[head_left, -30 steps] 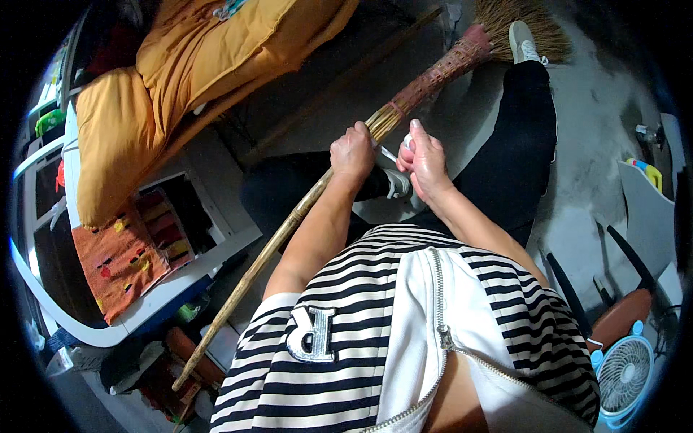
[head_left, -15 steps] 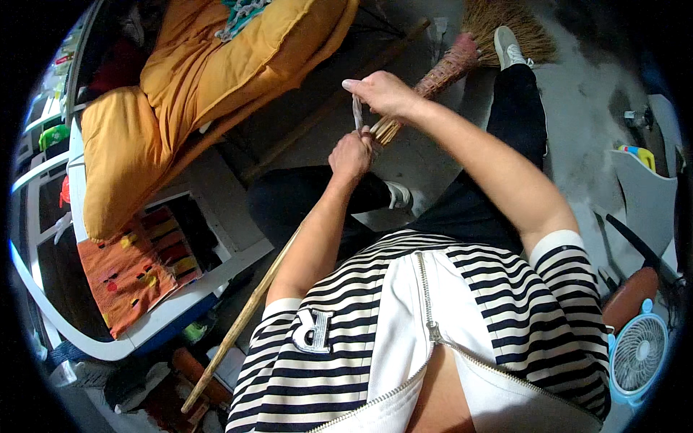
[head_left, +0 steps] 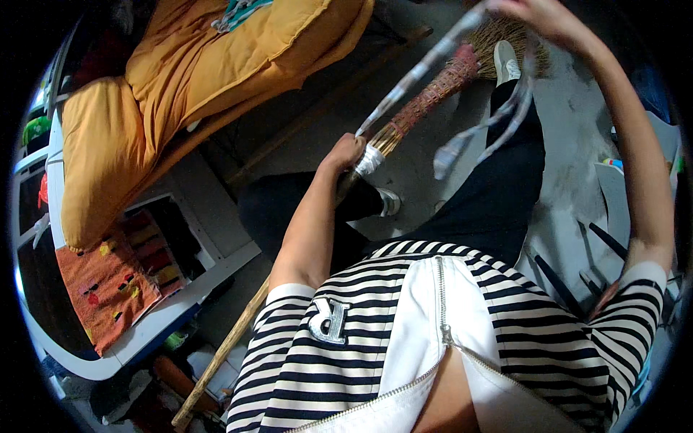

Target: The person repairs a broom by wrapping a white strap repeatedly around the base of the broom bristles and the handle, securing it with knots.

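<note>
A straw broom [head_left: 442, 85] lies slantwise in front of me, its bristles on the floor at the top near my shoe and its wooden handle [head_left: 229, 345] running down past my left arm. My left hand [head_left: 345, 153] is closed round the handle, just below the reddish bound neck. White wrapping [head_left: 371, 160] circles the stalk ends beside that hand. From there a pale cloth strip [head_left: 413, 79] stretches taut up to my raised right hand [head_left: 538, 18], which grips it near the top edge. The strip's loose end hangs from the right hand in a blurred loop over my right leg.
To the left, a thick yellow cushion [head_left: 238, 79] lies over a white-framed piece of furniture [head_left: 144, 335] with an orange patterned cloth [head_left: 108, 296]. My dark-trousered right leg [head_left: 498, 180] stretches forward. Dark bars [head_left: 556, 283] and a grey bin-like object [head_left: 613, 198] stand at the right.
My right hand has swung up and to the right, drawing the strip out long and taut. White wrapping now shows at the broom's stalk ends. My left hand has shifted slightly left.
</note>
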The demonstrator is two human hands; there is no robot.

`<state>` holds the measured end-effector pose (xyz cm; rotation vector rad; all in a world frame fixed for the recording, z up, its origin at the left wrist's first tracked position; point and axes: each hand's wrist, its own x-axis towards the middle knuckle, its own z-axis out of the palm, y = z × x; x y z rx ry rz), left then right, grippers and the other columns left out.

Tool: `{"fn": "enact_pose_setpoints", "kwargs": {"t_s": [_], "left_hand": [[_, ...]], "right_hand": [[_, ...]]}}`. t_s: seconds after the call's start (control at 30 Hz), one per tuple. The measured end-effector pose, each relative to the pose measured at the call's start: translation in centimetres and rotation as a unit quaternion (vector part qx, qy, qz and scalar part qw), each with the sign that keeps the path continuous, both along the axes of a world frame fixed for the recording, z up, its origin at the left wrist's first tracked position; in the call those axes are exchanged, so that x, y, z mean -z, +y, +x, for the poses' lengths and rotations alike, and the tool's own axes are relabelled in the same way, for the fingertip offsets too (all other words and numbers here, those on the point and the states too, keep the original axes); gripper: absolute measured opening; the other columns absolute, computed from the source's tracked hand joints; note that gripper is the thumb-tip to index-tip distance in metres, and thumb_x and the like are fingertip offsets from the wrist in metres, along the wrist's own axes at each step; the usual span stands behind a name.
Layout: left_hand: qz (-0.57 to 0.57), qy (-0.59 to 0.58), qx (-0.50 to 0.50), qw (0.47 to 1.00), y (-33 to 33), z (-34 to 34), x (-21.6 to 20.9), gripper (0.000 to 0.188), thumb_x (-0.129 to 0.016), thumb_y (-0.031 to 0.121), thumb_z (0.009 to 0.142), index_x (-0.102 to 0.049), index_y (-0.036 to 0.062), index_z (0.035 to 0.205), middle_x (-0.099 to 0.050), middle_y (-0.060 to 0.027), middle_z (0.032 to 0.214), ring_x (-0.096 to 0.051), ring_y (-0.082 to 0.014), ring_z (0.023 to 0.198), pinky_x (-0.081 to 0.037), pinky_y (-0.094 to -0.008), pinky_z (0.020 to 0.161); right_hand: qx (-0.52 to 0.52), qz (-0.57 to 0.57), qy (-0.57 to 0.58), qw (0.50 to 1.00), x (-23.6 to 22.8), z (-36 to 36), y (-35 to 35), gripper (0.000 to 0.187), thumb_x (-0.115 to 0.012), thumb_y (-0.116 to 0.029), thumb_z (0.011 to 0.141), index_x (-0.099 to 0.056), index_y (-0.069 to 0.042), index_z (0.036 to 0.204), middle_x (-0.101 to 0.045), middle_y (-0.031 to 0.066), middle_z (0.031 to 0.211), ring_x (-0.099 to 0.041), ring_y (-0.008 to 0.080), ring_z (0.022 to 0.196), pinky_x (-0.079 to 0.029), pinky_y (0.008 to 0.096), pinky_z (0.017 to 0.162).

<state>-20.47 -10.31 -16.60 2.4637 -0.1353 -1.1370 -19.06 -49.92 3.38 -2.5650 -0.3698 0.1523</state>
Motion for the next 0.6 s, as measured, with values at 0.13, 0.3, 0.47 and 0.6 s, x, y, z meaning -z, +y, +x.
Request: {"fn": "enact_pose_setpoints", "kwargs": {"t_s": [0.13,0.3,0.47,0.6], "left_hand": [[-0.002,-0.124,0.27,0.955,-1.1,2.4,6.0,0.042,-0.039,0.03,0.084,-0.059,-0.0071,0.083,-0.059,-0.0264,0.085,-0.057,-0.0389,0.079,-0.044,-0.0433,0.068],[0.003,0.085,0.186,0.979,0.7,1.9,7.3,0.04,-0.055,0.035,0.074,-0.06,0.0028,0.098,-0.06,-0.0198,0.097,-0.058,-0.0336,0.09,-0.045,-0.0386,0.074],[-0.056,0.338,-0.064,0.937,4.2,-1.0,15.4,0.026,-0.068,0.023,0.067,-0.065,0.0044,0.084,-0.065,-0.0108,0.088,-0.061,-0.0194,0.079,-0.046,-0.034,0.068],[-0.094,0.364,-0.027,0.926,1.1,0.0,13.1,0.028,-0.07,0.024,0.069,-0.064,0.0055,0.088,-0.064,-0.0094,0.084,-0.06,-0.0167,0.074,-0.048,-0.0316,0.069]], "right_hand": [[0.043,0.038,-0.326,0.943,-1.4,2.5,4.1,0.018,-0.055,-0.016,0.079,-0.062,0.0,0.083,-0.059,0.0068,0.069,-0.055,0.0155,0.066,-0.045,0.0291,0.061],[-0.16,-0.102,0.231,0.954,13.3,-5.8,17.1,0.021,-0.048,-0.019,0.083,-0.062,-0.005,0.091,-0.061,0.0142,0.089,-0.059,0.0239,0.082,-0.046,0.037,0.075],[0.139,0.199,0.447,0.861,24.0,-11.8,23.5,0.035,-0.055,-0.019,0.077,-0.055,0.003,0.105,-0.059,0.0205,0.1,-0.058,0.0282,0.091,-0.043,0.0334,0.08],[0.225,0.391,0.392,0.802,35.5,-14.8,28.5,0.032,-0.051,-0.008,0.075,-0.056,0.003,0.104,-0.061,0.0149,0.1,-0.057,0.024,0.089,-0.043,0.0318,0.08]]}}
